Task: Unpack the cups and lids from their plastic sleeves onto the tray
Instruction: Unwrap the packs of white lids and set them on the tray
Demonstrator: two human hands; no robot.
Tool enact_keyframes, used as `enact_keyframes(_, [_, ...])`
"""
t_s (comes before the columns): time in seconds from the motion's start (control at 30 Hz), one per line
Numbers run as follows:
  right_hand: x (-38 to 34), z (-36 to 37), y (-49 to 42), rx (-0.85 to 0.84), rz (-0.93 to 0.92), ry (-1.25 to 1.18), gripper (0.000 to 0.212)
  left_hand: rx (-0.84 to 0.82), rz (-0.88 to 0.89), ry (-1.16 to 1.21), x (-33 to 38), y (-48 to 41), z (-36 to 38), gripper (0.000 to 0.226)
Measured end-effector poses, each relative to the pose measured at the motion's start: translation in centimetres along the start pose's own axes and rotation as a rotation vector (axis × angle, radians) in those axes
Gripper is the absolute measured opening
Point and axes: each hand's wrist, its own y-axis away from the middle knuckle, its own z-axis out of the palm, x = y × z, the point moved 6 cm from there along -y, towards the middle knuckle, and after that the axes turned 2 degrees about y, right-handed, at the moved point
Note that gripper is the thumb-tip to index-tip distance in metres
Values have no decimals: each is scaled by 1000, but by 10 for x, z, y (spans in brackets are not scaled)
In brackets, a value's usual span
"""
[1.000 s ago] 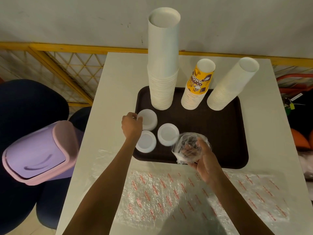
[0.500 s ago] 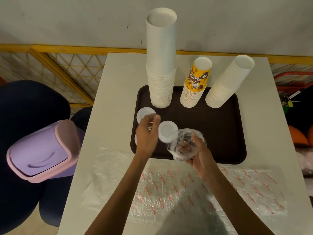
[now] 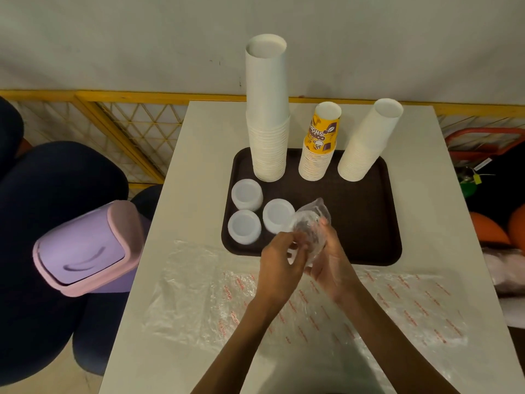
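Both hands meet over the near edge of the tray. The right hand has its fingers curled round a crumpled clear plastic sleeve, holding it just above the tray. The left hand pinches the sleeve's near end with curled fingertips. Whether any lids are inside it cannot be told. Beneath everything is the white table, set against a pale wall, and across its near half lie flattened plastic sleeves with red print, passing under both forearms. Left of the table stands a lilac bin with a pink swing lid. The dark brown tray sits on the table's far middle. Along its far edge stand three upside-down stacks of paper cups: a tall white cup stack at the left, a shorter yellow-topped cup stack in the middle, and a plain white cup stack at the right. On the tray's left part sit three low stacks of white lids: the far lid stack, the near lid stack, and the inner lid stack just beside the sleeve.
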Motion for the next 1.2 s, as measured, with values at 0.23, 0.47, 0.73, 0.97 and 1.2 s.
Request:
enact_keyframes(0.23, [-4,-11,12,73,27,-22,56,37,100,380,34,25,-13,21])
enact_keyframes(0.47, [-7,-16,25,8,15,-98,23,126,-349,380,11,13,-26,25])
enact_keyframes(0.73, [-1,-23,31,110,10,160,86,175,-49,26,27,22,-16,3])
enact_keyframes(0.97, [-16,-27,41,165,-88,115,35,129,202,-18,46,35,-5,17])
enact_keyframes(1.2, [-16,-34,41,130,-83,-25,33,304,-93,416,43,36,-22,30])
